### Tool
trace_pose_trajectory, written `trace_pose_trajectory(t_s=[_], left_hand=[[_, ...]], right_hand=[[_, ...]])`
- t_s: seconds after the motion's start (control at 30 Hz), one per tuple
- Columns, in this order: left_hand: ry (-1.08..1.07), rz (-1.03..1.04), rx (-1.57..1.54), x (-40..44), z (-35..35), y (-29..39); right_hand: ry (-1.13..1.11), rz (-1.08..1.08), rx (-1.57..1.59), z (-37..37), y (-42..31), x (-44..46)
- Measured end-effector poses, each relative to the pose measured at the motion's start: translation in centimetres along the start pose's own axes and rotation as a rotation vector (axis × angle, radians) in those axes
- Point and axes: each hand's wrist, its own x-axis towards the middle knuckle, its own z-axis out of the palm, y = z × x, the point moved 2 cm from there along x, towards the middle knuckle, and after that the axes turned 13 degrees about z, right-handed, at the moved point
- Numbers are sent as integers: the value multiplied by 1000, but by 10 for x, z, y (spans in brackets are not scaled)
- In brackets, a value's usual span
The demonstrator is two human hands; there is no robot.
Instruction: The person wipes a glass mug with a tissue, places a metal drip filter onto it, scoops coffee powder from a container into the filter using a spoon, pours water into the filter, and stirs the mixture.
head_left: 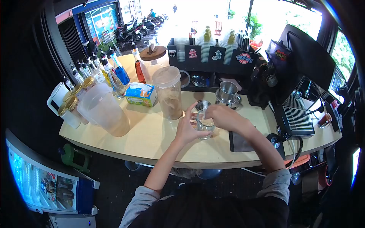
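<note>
- Two grey rolled sleeves (275, 184), nearest of all, below two bare forearms reaching to 12 o'clock.
- Two hands: the left hand (186, 128) grips one clear glass (205, 131), thumb in front; the right hand (225, 117) sits over its mouth, fingers bent together, and whether they hold anything I cannot tell.
- Round that glass, standing near the middle of the surface (156, 144): one small metal cup (204, 103) just beyond at 12 o'clock, one metal filter (228, 91) at 1, one dark cloth (241, 143) between 3 and 4, one tall lidded container (167, 97) between 10 and 11.
- Farther: one tissue box (140, 95) at 10, one frosted pitcher (102, 110) between 9 and 10, many bottles past them, too crowded to count.
- At 12, one black rack (186, 70) with three stacks of cups (205, 51); between 2 and 3, one espresso machine (298, 121).
- Pale, wood-toned surface with a curved-looking front edge; dark floor (118, 186); one lit fridge (81, 199) at 8; parked motorbikes (129, 34) outside at 11.
</note>
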Motion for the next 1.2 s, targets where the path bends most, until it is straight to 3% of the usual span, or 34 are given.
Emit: trace_pose_trajectory(t_s=[0.13, 0.3, 0.33, 0.4, 0.43, 0.5, 0.57, 0.67, 0.7, 0.77, 0.93, 1.07, 1.2], left_hand=[[26, 15, -21, -3, 2, -3], [9, 24, 1, -1, 0, -1], [6, 31, 21, -1, 0, -2], [6, 37, 38, -1, 0, -2], [9, 21, 22, -1, 0, -2], [8, 6, 6, -2, 1, -1], [16, 7, -30, -1, 1, -2], [29, 14, -21, -3, 3, -5], [24, 14, -20, -3, 3, -4], [39, 12, -20, -3, 1, -2], [37, 13, 0, -5, 3, -1], [55, 20, -4, -4, 4, -3], [71, 36, 2, -3, 5, 1]], right_hand=[[-98, -1, -269, -16, -8, -11], [-37, 79, 291, -34, 3, -28], [-40, 77, 289, -36, 8, -33], [225, 212, 540, -45, 23, -44], [221, 213, 539, -41, 31, -47], [333, 300, 1061, -21, 56, -49], [324, 320, 1061, 7, 59, -48], [264, 554, 1514, 43, 50, -34], [267, 556, 1517, 55, 47, -28], [292, 352, 1570, 74, 39, -17], [442, 515, 1086, 105, 41, -27], [338, 582, 1083, 106, 38, -40], [492, 505, 1278, 75, 23, -48]])
